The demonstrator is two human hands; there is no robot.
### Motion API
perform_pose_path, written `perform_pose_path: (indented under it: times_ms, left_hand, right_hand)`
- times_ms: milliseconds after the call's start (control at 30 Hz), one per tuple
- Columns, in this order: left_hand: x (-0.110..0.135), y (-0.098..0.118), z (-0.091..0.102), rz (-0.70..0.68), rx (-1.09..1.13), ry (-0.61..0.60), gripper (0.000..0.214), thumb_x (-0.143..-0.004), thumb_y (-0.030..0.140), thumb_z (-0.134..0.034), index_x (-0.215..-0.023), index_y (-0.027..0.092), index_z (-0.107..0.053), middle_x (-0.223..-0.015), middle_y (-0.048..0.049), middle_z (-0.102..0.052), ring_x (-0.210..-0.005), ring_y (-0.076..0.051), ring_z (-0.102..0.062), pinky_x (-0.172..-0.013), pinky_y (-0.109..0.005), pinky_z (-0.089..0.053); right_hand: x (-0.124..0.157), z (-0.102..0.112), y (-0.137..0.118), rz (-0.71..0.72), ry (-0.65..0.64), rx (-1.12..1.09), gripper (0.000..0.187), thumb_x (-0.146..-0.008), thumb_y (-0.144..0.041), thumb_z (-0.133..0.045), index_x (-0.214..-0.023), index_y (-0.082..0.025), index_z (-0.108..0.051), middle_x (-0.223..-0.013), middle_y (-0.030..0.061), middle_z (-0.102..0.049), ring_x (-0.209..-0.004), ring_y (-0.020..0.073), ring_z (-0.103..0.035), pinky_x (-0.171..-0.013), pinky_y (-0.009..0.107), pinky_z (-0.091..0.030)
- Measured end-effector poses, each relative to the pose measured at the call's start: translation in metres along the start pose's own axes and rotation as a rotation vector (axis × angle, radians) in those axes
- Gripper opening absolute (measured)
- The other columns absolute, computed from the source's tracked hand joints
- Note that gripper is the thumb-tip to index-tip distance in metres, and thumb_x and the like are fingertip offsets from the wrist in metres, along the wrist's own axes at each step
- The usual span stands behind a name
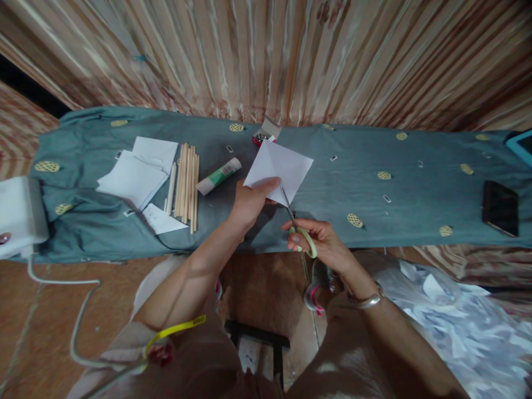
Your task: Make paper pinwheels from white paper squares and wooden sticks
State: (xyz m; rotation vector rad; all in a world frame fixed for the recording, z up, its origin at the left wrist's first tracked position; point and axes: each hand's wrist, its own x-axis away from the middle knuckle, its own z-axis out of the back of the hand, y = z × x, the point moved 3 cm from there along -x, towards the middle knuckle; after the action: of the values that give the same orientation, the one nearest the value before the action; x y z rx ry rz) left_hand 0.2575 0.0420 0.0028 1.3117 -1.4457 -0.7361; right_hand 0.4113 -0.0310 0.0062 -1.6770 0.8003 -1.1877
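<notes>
My left hand (250, 198) pinches the lower corner of a folded white paper square (279, 169), holding it over the grey-blue cloth-covered table (415, 188). My right hand (320, 239) grips scissors (300, 230) with pale green handles. The blades point up and touch the paper's lower edge. A glue stick (219, 176) lies just left of the paper. Further left sits a bundle of wooden sticks (187, 185).
A stack of white paper sheets (137, 174) lies at the left. A small open box (265, 132) sits at the back edge, a dark phone (500, 208) at the right. A white appliance (19, 216) with a cable stands far left. A bag of paper scraps (457, 321) lies on the floor.
</notes>
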Motion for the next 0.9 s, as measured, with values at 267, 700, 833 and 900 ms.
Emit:
perform_pose_path:
  times_ms: [267, 700, 833, 900]
  left_hand:
    - [0.0008, 0.0018, -0.0009, 0.000, 0.017, 0.000, 0.021, -0.060, 0.029, -0.079, -0.071, 0.017, -0.066, -0.067, -0.0005, -0.065, -0.057, -0.015, -0.057, -0.054, -0.028, -0.048]
    - [0.0015, 0.0037, -0.0008, -0.005, 0.023, -0.084, 0.027, -0.058, 0.032, -0.078, -0.076, 0.015, -0.068, -0.075, -0.0036, -0.070, -0.066, -0.017, -0.064, -0.056, -0.027, -0.053]
    - [0.0026, 0.0053, -0.0003, 0.012, 0.032, -0.088, 0.026, -0.055, 0.027, -0.077, -0.075, 0.013, -0.069, -0.073, -0.0036, -0.070, -0.065, -0.017, -0.063, -0.055, -0.026, -0.052]
    - [0.0030, 0.0048, -0.0003, 0.027, 0.035, -0.075, 0.027, -0.053, 0.025, -0.078, -0.074, 0.012, -0.069, -0.072, -0.0032, -0.069, -0.063, -0.016, -0.063, -0.054, -0.026, -0.052]
  right_hand:
    - [0.0000, 0.0007, 0.0005, 0.010, 0.001, 0.013, 0.039, -0.062, -0.048, -0.083, -0.087, -0.019, -0.074, -0.059, -0.0032, -0.063, -0.050, 0.0078, -0.054, -0.048, 0.021, -0.045]
    - [-0.0016, 0.0050, 0.0076, -0.026, 0.026, -0.045, 0.036, -0.058, -0.040, -0.087, -0.085, -0.021, -0.075, -0.060, -0.0045, -0.064, -0.053, 0.0079, -0.058, -0.051, 0.020, -0.048]
    - [-0.0017, 0.0060, 0.0076, -0.023, 0.033, -0.027, 0.036, -0.058, -0.042, -0.086, -0.085, -0.021, -0.074, -0.059, -0.0045, -0.064, -0.052, 0.0079, -0.058, -0.051, 0.020, -0.048]
    - [-0.0016, 0.0055, 0.0064, -0.022, 0.033, -0.022, 0.038, -0.058, -0.044, -0.086, -0.085, -0.020, -0.074, -0.059, -0.0044, -0.064, -0.052, 0.0076, -0.057, -0.050, 0.020, -0.047]
